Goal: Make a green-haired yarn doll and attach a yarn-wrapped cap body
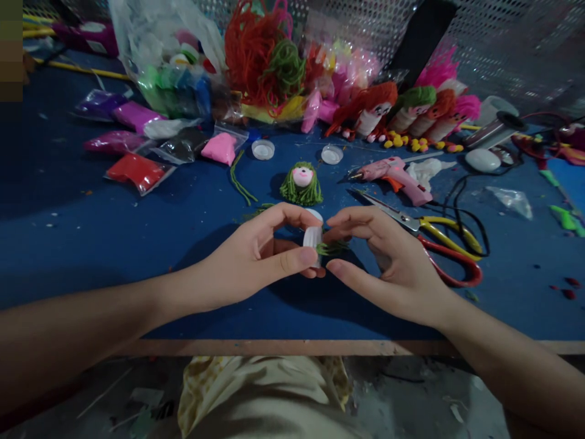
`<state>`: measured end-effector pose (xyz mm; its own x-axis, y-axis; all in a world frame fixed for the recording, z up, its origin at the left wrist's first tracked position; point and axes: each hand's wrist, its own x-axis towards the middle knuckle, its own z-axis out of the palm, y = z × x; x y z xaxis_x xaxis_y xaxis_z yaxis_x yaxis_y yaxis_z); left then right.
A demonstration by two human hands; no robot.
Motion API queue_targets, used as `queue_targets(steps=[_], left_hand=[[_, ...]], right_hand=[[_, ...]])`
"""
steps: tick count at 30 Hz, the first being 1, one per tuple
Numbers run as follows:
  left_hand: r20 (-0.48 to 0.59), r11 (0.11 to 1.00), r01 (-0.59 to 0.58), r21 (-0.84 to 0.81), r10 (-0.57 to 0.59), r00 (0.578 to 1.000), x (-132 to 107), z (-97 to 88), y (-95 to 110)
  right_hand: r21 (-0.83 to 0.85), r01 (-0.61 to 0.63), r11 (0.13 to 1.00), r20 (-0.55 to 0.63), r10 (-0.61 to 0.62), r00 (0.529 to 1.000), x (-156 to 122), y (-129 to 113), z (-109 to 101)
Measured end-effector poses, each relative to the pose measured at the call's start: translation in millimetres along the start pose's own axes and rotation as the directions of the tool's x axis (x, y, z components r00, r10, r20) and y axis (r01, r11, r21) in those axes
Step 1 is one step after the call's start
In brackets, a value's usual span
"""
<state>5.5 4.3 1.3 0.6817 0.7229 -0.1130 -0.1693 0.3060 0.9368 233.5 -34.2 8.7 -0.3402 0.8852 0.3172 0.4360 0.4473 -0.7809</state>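
My left hand [269, 247] is closed around a small white cylinder [312, 238], thumb in front and fingers behind. A tuft of green yarn [331, 247] sticks out from the cylinder's right side. Beside it, my right hand [384, 259] curves round the yarn with thumb and fingers apart; whether a fingertip touches the strands I cannot tell. Just beyond the hands sits a doll's head [303, 177] with green yarn hair and a pink-cheeked face. Loose green strands [240, 180] lie to its left.
Scissors [411, 222] and a pink glue gun [393, 174] with a black cord lie right of the hands. Finished dolls [368, 119] stand behind. Bagged coloured clay [137, 172] lies at left, orange yarn [251, 55] at the back. Two clear caps [332, 154] sit mid-table.
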Motion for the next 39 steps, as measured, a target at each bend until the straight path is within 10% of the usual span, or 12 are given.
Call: queue_targets(steps=[39], left_hand=[[0.067,0.999,-0.002,0.035,0.0,0.998,-1.0,-1.2,-4.2]], right_hand=[[-0.191,0.101,0.976,-0.01,-0.105,0.994,4.2,-7.8,-1.0]])
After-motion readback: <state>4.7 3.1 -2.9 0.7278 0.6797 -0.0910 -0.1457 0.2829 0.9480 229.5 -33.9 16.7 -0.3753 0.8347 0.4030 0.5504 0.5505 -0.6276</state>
